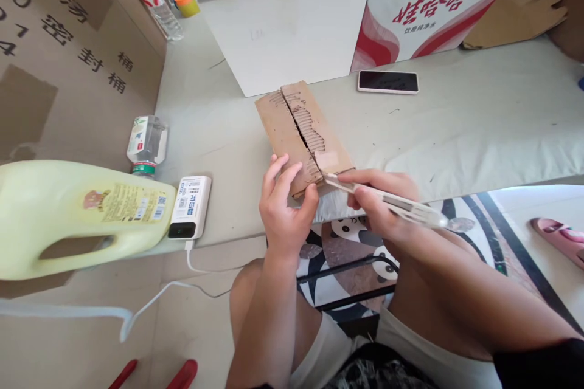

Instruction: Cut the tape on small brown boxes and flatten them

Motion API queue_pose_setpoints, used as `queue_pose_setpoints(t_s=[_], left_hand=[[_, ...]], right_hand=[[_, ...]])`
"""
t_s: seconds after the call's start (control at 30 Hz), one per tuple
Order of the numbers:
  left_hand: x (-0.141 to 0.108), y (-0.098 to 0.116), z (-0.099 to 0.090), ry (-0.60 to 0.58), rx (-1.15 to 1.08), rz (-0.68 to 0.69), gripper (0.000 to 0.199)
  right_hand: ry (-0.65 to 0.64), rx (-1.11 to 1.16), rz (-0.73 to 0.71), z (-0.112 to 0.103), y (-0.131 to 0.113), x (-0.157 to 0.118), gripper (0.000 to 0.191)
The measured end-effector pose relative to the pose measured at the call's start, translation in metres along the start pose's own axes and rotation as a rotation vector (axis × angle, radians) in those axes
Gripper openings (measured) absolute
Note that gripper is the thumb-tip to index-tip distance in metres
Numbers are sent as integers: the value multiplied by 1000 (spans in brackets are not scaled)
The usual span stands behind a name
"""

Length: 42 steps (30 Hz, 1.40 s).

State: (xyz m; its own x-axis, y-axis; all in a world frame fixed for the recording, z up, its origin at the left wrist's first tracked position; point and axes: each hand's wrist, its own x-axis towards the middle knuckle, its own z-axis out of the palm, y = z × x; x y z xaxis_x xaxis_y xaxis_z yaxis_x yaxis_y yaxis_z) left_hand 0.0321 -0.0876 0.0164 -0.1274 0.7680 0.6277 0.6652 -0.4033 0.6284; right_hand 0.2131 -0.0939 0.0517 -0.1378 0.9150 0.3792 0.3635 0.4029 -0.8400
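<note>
A small brown cardboard box (283, 130) lies at a slant near the front edge of the covered surface. A dark split with a torn, ribbed strip beside it runs along its top. My left hand (288, 209) rests on the near left part of the box, fingers apart and pressing on it rather than wrapped round it. In my right hand (383, 200) is a white utility knife (406, 208), its tip at the near end of the split. Whether the blade is inside the cardboard I cannot tell.
White cartons (292, 30) stand behind, with a phone (387, 81) in front. On the left are a large yellow jug (82, 219), a power bank (190, 206) with a white cable, a plastic bottle (148, 140) and a big brown carton (77, 73). A pink slipper (559, 240) lies right.
</note>
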Motion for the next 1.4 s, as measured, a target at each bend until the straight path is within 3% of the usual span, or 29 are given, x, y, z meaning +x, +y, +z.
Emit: queue_pose_setpoints(t_s=[0.07,0.17,0.23,0.3,0.4,0.5,0.57,0.63,0.73,0.77,0.83,0.9,0.97,1.03,1.2,1.4], left_hand=[[-1,0,0,-9,-21,-20,35],[-3,-3,0,-12,-91,-98,46],[-4,-8,2,46,-146,-199,48],[-4,-14,5,130,-212,-338,51],[2,-20,9,215,-359,-537,53],[13,-24,8,302,-490,-707,52],[20,-29,4,366,-577,-820,51],[24,-40,-1,380,-672,-927,46],[21,-61,-5,243,-662,-1070,41],[19,-67,-5,204,-569,-1052,46],[14,-76,-6,174,-293,-872,57],[11,-78,-7,140,-101,-691,51],[12,-75,-6,52,-158,-683,33],[16,-68,-5,23,-347,-769,26],[28,-57,-2,167,-678,-878,39],[23,-66,-5,127,-574,-759,53]], right_hand=[[55,63,-19,-8,-1,-5,24],[314,142,-128,-18,9,-4,26],[436,79,-109,-21,28,2,23],[360,-127,-6,-23,54,10,25],[91,-480,117,-23,94,18,46],[-60,-698,247,-22,113,20,55],[-65,-738,283,-21,112,19,52],[-91,-671,224,-18,106,17,47],[-224,-478,85,-9,101,13,45],[-255,-417,51,-5,101,13,46],[-274,-314,-2,1,104,14,52],[-257,-237,-42,6,108,17,60],[-227,-202,-74,10,112,22,66],[-205,-170,-81,14,114,27,71],[-224,56,57,22,114,31,93],[-243,236,55,25,105,29,98]])
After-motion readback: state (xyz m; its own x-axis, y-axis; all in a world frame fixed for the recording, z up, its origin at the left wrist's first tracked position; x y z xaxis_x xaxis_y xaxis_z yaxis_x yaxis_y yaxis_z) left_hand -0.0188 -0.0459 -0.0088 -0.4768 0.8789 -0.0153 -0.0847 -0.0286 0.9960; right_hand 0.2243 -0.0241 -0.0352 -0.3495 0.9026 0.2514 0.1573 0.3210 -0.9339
